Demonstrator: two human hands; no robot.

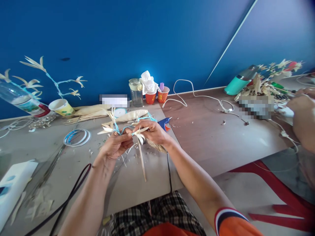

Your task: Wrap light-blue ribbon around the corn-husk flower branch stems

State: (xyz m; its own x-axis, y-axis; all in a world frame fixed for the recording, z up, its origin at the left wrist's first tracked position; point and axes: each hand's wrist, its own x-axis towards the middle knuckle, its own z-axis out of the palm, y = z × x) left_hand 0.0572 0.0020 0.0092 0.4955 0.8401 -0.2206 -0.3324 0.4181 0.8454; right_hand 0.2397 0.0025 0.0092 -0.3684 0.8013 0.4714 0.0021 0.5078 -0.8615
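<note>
Between my hands is a small branch of pale husk flowers [139, 135] with a stem wrapped in light-blue tape. My left hand [118, 144] pinches the blue stem, with one flower spreading out to its left. My right hand [154, 131] is closed at the other flower, thumb and fingers near its petals. Just beyond my right hand lies a blue glue gun [164, 123] with an orange trigger. A pale husk bundle [133, 115] rests behind my hands, and a thin straw-coloured strip [142, 160] hangs or lies below the flower.
Rolls of tape [77, 137] lie left. Along the wall stand a paper cup [61, 107] with a finished-looking branch, a glass jar [136, 93] and red cups [150, 97]. A white cable [197, 95] crosses the right table. Another person's arm [304, 114] is at far right, near a teal bottle [237, 84].
</note>
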